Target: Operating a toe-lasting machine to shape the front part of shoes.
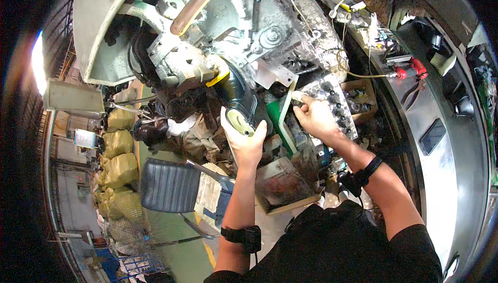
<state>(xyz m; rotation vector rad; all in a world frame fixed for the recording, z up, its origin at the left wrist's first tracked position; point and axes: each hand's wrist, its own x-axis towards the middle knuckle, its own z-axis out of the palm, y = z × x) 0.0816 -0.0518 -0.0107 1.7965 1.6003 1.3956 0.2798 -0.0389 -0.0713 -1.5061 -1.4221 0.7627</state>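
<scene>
My left hand (244,145) is wrapped round the near end of a glossy black shoe upper (233,90). The pale green end of a shoe last (239,119) shows in its opening, with a curved dark slot. The shoe's far end reaches into the machine (270,29), beside a yellow part (220,71). My right hand (317,117) is at the left edge of a grey control panel (327,87) with several dark knobs. Its thumb and fingers are pinched together by a small pale, rounded piece; what lies between them is mostly hidden.
A wooden-handled tool (192,11) lies on the machine at the upper left. On the metal bench to the right are a red air tool (410,69) with a hose, pliers (413,94) and a phone (432,137). A black chair (171,185) and yellow sacks (119,145) stand left.
</scene>
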